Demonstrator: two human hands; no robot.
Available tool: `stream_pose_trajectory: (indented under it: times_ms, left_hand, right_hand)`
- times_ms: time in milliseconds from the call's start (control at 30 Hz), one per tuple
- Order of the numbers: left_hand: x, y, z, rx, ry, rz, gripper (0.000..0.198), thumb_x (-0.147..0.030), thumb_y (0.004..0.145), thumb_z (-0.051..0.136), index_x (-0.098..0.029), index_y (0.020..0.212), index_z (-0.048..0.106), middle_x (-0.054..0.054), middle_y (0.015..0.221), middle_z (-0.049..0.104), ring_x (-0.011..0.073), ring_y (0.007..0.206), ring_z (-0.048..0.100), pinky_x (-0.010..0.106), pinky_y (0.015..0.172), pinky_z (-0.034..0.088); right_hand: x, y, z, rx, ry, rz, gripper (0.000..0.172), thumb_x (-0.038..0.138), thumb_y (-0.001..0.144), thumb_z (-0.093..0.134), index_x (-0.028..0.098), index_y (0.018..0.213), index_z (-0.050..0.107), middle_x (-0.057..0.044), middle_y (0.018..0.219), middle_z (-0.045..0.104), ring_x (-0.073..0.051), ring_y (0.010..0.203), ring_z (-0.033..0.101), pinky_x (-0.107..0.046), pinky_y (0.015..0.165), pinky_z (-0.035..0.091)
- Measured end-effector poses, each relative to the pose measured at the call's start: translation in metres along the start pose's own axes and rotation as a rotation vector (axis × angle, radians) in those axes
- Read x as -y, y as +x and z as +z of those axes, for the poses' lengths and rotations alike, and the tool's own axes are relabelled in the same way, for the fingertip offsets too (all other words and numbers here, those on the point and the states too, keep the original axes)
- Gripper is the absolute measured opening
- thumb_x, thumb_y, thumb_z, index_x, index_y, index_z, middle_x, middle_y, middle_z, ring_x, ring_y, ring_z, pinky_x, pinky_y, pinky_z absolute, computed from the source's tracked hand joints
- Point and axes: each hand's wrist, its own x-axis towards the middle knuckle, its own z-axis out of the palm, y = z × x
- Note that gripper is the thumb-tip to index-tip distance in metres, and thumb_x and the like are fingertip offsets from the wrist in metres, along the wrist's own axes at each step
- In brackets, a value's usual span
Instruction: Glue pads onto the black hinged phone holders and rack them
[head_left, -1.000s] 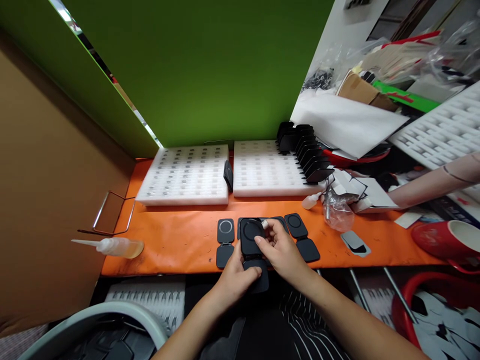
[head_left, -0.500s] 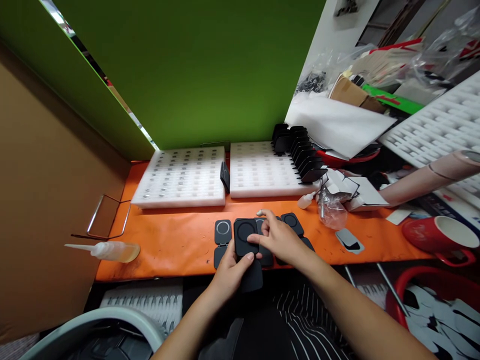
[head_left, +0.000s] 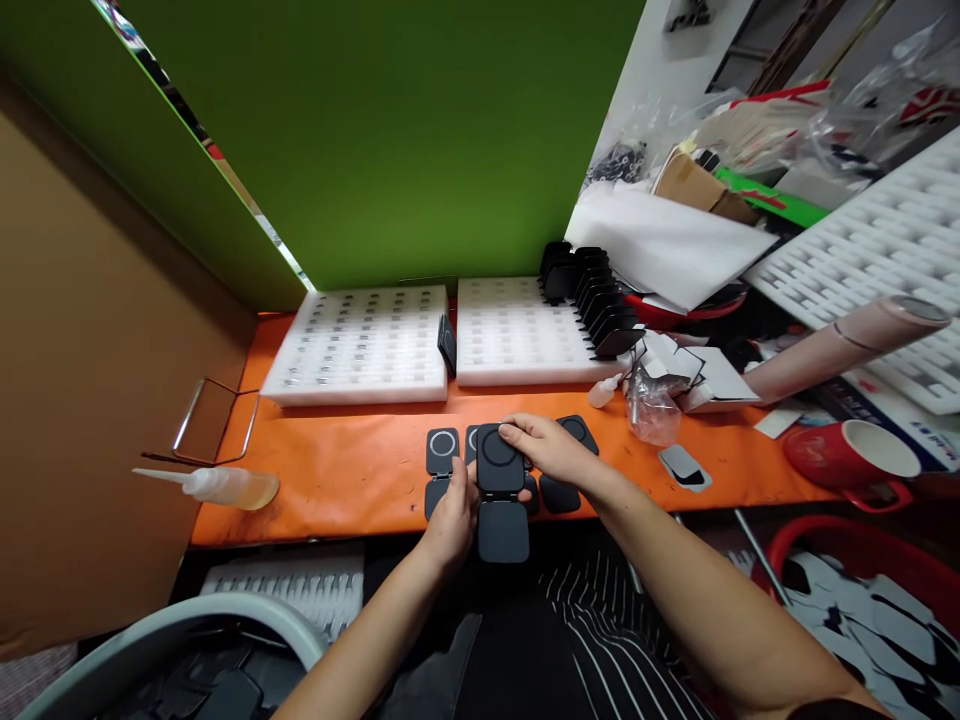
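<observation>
Both hands hold a black folding wireless charger (head_left: pixel 501 462), opened out into two hinged square pads with a ring on the upper one. My left hand (head_left: pixel 450 520) grips its left side near the hinge. At the upper right corner, my right hand (head_left: pixel 551 450) has its thumb on the face and its fingers partly behind. Several similar chargers lie unfolded on the orange mat around it, including one at the left (head_left: pixel 442 450) with a pale ring and one at the right (head_left: pixel 576 432), partly covered by my right hand and forearm.
White slotted foam blocks (head_left: pixel 360 350) stand at the back, with several black plates (head_left: pixel 604 310) upright in the right one. A nozzle bottle (head_left: pixel 232 487) lies at left. To the right are a red mug (head_left: pixel 825 462) and a red basin (head_left: pixel 900 540) of cut pieces.
My right hand has gone from pressing a finger on the ringed pad to gripping its upper right corner. The charger has tilted, so its lower pad and hinge show more fully.
</observation>
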Motion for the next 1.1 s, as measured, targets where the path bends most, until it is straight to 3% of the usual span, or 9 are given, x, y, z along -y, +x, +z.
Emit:
stream_pose_trajectory:
  times_ms: [200,333,433,533,600,767,867,1000,1100]
  left_hand:
    - [-0.004,0.005,0.008,-0.087,0.108,-0.053,0.057,-0.042,0.064,0.076,-0.018,0.111,0.056,0.006,0.095,0.069,0.0194,0.076,0.066,0.029,0.067,0.051]
    - [-0.005,0.01,0.013,-0.069,0.085,-0.174,0.041,-0.049,0.07,0.069,-0.014,0.09,0.059,0.002,0.062,0.066,0.0109,0.05,0.058,0.018,0.048,0.043]
    - [-0.003,0.016,0.018,0.054,-0.032,-0.377,0.044,-0.06,0.074,0.057,-0.017,0.068,0.054,-0.004,0.035,0.046,0.0065,0.028,0.036,0.017,0.031,0.024]
    - [-0.002,0.027,0.023,0.228,-0.088,-0.45,0.039,-0.056,0.071,0.062,-0.019,0.069,0.053,-0.008,0.03,0.036,0.0056,0.024,0.024,0.018,0.029,0.016]
    - [-0.006,0.038,0.024,0.234,0.002,-0.39,0.037,-0.05,0.069,0.066,-0.017,0.08,0.058,-0.008,0.036,0.043,0.0048,0.027,0.028,0.017,0.03,0.017]
    - [-0.018,0.072,0.004,0.005,0.229,-0.19,0.047,-0.046,0.066,0.07,-0.013,0.098,0.058,0.003,0.069,0.064,0.0078,0.05,0.055,0.017,0.046,0.037]
    - [-0.023,0.079,-0.019,-0.146,0.476,-0.032,0.042,-0.044,0.07,0.064,-0.014,0.099,0.059,0.008,0.088,0.067,0.0157,0.074,0.064,0.025,0.064,0.048]
    - [-0.023,0.059,-0.06,-0.307,0.934,0.196,0.038,-0.046,0.078,0.05,-0.019,0.103,0.061,0.009,0.109,0.064,0.0239,0.104,0.059,0.036,0.09,0.046]
    - [-0.015,0.032,-0.094,-0.525,1.159,0.184,0.047,-0.05,0.076,0.046,-0.019,0.108,0.059,0.01,0.112,0.062,0.0272,0.105,0.059,0.041,0.092,0.046]
  right_hand:
    - [-0.008,-0.007,-0.007,-0.033,0.09,0.025,0.044,0.059,0.084,0.042,0.019,0.067,0.052,0.003,0.053,0.048,-0.011,0.047,0.047,-0.023,0.046,0.038]
    - [-0.002,-0.016,-0.027,-0.032,0.278,-0.01,0.049,0.063,0.082,0.042,0.019,0.089,0.061,-0.002,0.075,0.061,-0.013,0.063,0.057,-0.024,0.053,0.046]
    - [0.009,-0.027,-0.041,0.095,0.222,-0.16,0.04,0.052,0.076,0.06,0.023,0.104,0.061,-0.004,0.102,0.063,-0.017,0.092,0.059,-0.029,0.074,0.05]
    - [0.026,-0.036,-0.059,0.2,-0.001,-0.212,0.021,0.036,0.079,0.061,0.024,0.096,0.066,-0.001,0.09,0.066,-0.016,0.084,0.061,-0.03,0.077,0.049]
    - [0.039,-0.035,-0.081,0.178,-0.149,-0.229,0.015,0.03,0.082,0.057,0.023,0.089,0.069,-0.001,0.082,0.067,-0.016,0.077,0.062,-0.03,0.074,0.049]
    - [0.064,0.007,-0.176,-0.128,-0.337,-0.218,0.023,0.034,0.081,0.056,0.022,0.095,0.069,-0.003,0.091,0.069,-0.022,0.085,0.063,-0.035,0.075,0.049]
    - [0.072,0.054,-0.225,-0.368,-0.696,-0.207,0.025,0.03,0.082,0.053,0.022,0.101,0.067,-0.005,0.1,0.069,-0.024,0.093,0.061,-0.036,0.082,0.046]
    - [0.07,0.115,-0.244,-0.361,-1.134,-0.127,0.03,0.029,0.087,0.047,0.021,0.11,0.064,-0.009,0.106,0.066,-0.026,0.097,0.059,-0.034,0.082,0.043]
    - [0.062,0.144,-0.24,-0.291,-1.256,-0.016,0.033,0.034,0.089,0.044,0.023,0.114,0.063,-0.01,0.1,0.066,-0.026,0.093,0.059,-0.031,0.077,0.042]
